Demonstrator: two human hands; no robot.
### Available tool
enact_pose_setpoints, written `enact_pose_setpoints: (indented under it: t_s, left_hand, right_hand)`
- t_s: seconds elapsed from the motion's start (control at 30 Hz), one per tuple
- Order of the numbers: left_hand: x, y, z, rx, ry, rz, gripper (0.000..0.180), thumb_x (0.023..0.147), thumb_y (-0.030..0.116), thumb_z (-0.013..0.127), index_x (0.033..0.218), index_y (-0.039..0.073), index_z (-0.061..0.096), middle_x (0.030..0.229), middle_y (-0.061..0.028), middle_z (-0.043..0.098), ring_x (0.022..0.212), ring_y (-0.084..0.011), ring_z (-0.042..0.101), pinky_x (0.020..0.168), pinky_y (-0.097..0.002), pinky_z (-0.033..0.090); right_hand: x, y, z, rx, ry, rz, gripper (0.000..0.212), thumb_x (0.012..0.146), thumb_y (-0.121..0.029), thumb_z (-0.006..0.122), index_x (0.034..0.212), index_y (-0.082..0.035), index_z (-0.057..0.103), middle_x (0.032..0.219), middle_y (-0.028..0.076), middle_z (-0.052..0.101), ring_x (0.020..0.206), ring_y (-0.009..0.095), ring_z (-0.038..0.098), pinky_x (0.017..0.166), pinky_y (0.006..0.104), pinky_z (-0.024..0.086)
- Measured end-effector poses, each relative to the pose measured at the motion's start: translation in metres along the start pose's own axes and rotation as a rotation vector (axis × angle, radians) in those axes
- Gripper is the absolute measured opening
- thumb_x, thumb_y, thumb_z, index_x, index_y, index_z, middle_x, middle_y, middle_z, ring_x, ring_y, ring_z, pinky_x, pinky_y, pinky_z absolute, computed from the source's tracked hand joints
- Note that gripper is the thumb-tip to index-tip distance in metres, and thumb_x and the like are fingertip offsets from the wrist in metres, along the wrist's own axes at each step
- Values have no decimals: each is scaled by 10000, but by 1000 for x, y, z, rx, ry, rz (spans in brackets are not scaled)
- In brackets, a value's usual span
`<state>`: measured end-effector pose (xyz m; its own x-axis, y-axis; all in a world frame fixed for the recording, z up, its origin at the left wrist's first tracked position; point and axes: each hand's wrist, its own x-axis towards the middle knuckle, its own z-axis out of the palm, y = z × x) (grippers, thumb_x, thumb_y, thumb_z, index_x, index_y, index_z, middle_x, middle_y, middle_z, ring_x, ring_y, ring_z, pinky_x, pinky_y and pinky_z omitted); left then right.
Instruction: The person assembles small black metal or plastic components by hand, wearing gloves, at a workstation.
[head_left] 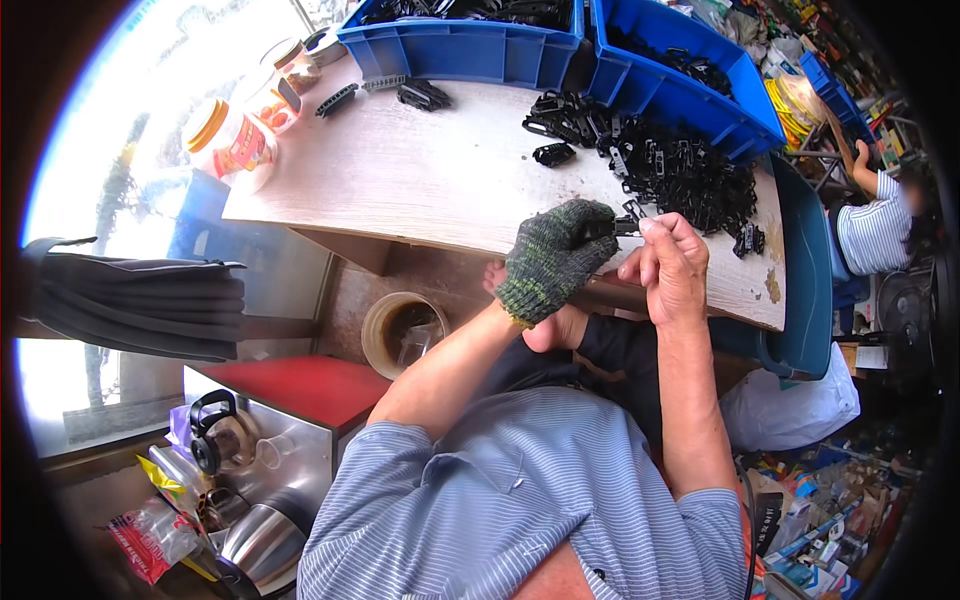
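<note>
My left hand [553,257], in a dark knitted glove, and my bare right hand [672,265] meet over the near edge of a pale wooden table [400,180]. Between their fingertips they pinch a small black plastic part [627,227]. Just beyond the hands lies a big pile of the same black plastic parts [680,170]. A few loose parts [423,94] lie further left on the table.
Two blue bins [460,45] [690,85] of black parts stand at the table's far edge. Jars with orange lids [232,140] sit at the left corner. A round bucket [400,330], a red-topped box [300,385] and kettles [250,540] lie below. Another person [880,225] sits at right.
</note>
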<state>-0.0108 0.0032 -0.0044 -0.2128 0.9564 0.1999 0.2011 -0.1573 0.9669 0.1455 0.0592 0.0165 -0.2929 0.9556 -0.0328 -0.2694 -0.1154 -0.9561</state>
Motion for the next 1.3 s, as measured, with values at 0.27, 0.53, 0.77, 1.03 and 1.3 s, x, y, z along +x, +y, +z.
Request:
enact_pose_setpoints:
  t_s: [0.27, 0.53, 0.77, 1.03, 1.3]
  left_hand:
    - [1, 3, -5, 100, -64, 18, 391, 796, 77, 678, 1173, 31, 589, 866, -145, 665, 776, -223, 654, 719, -354, 527]
    - [4, 11, -6, 97, -83, -13, 293, 863, 166, 699, 1114, 27, 638, 915, -151, 696, 826, -234, 679, 722, -359, 529]
    - [-2, -5, 2, -23, 119, 73, 232, 900, 155, 678, 1080, 10, 655, 909, -119, 712, 790, -172, 668, 704, -325, 531]
    - [1, -3, -4, -377, 178, -191, 254, 879, 140, 706, 1086, 12, 634, 873, -92, 705, 741, -128, 661, 670, -279, 532]
    - [-3, 0, -8, -377, 140, -226, 318, 873, 149, 712, 1137, 23, 589, 868, -74, 675, 700, -82, 625, 557, -247, 519]
  right_hand:
    - [-1, 9, 3, -9, -28, 33, 140, 880, -91, 672, 773, -61, 586, 530, -28, 488, 383, 59, 418, 428, 242, 453]
    - [-2, 7, 11, -107, 64, 79, 154, 870, -106, 689, 768, -66, 582, 556, -31, 507, 388, 40, 386, 400, 219, 405]
    - [15, 7, 9, -163, 66, 88, 169, 842, -148, 718, 852, -58, 575, 554, -9, 509, 437, 96, 513, 390, 285, 512]
    - [56, -4, 31, -378, 338, 210, 272, 815, -131, 716, 1028, -24, 585, 758, 102, 590, 475, 157, 563, 382, 335, 529]
    - [80, 4, 41, -653, 402, 219, 169, 791, -139, 718, 912, -41, 652, 687, 76, 600, 441, 148, 561, 389, 324, 518]
